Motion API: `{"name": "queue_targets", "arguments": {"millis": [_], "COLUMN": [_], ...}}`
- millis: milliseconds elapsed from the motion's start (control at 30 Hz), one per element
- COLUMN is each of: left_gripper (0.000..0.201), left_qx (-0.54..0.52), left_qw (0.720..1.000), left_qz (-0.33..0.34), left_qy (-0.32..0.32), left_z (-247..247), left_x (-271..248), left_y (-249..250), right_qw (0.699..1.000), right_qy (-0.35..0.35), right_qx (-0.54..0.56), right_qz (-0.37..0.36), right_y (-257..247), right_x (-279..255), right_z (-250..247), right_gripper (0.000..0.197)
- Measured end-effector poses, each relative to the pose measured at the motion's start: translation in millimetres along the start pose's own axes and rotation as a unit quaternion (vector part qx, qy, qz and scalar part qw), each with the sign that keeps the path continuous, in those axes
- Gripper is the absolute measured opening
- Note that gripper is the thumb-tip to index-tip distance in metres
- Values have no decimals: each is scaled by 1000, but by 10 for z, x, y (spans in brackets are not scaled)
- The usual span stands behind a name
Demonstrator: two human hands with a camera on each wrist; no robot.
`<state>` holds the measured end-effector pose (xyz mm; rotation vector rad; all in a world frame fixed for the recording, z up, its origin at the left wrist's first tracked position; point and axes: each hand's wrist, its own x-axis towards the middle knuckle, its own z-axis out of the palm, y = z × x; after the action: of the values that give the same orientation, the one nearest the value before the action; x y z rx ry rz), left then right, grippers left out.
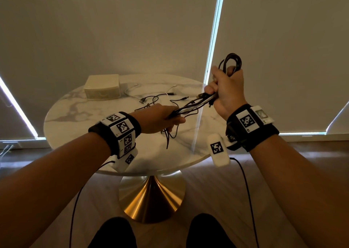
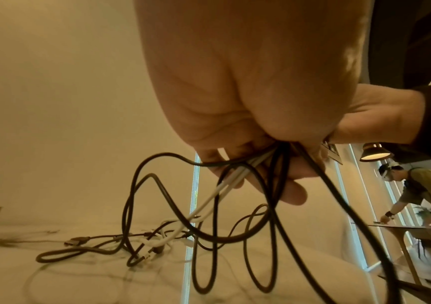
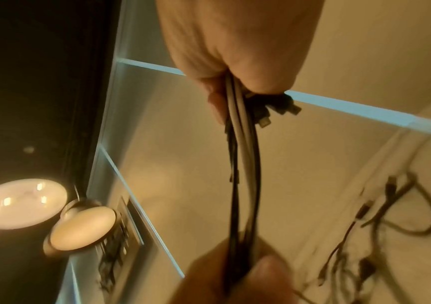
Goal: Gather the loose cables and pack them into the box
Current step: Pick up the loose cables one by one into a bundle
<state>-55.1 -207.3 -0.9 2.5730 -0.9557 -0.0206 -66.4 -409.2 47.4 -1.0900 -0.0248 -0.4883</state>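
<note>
A round table [image 1: 79, 115] with a glossy, grey-veined marble top stands on a flared brass-coloured base [image 1: 151, 198]. Near its far left edge sits the cream box [image 1: 103, 86], squarish with rounded corners. Black and white loose cables [image 1: 156, 98] lie tangled at the middle of the table, right of the box. The right hand [image 1: 226, 93], raised over the right edge, is fisted round a bundle of cables [image 1: 196, 105] whose dark braided loop sticks out above it. The left hand [image 1: 160, 118] pinches the same bundle lower down, over the table's middle. Only the left wrist view shows black loops [image 2: 209, 236] hanging to the tabletop and another person [image 2: 422, 185] at a distant table; the right wrist view shows plugs [image 3: 279, 113] jutting from the fist.
</note>
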Motion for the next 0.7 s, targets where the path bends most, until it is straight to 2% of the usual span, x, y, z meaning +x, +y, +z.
{"name": "queue_targets", "arguments": {"millis": [67,167,300,467,567,700], "left_gripper": [29,28,27,34,30,27], "left_qx": [9,48,104,156,170,159], "left_qw": [1000,999,994,986,983,985], "left_qz": [3,13,15,-2,-14,-16], "left_qy": [11,22,32,58,65,63], "left_z": [-43,-135,-220,-222,-190,-215], "left_x": [-8,-6,-22,-35,-11,3], "left_y": [-24,-53,-86,-71,-42,18], "right_qw": [996,975,951,943,947,940], "right_qy": [-14,-42,-83,-138,-175,-191], "right_qx": [-80,-208,-295,-299,-257,-266], "right_qz": [-30,-68,-45,40,82,91], "right_y": [-25,-56,-79,-71,-99,-89], "right_x": [-8,-31,6,-25,-52,-47], "right_z": [-48,-98,-171,-221,-199,-209], "right_gripper": [34,30,33,40,38,31]}}
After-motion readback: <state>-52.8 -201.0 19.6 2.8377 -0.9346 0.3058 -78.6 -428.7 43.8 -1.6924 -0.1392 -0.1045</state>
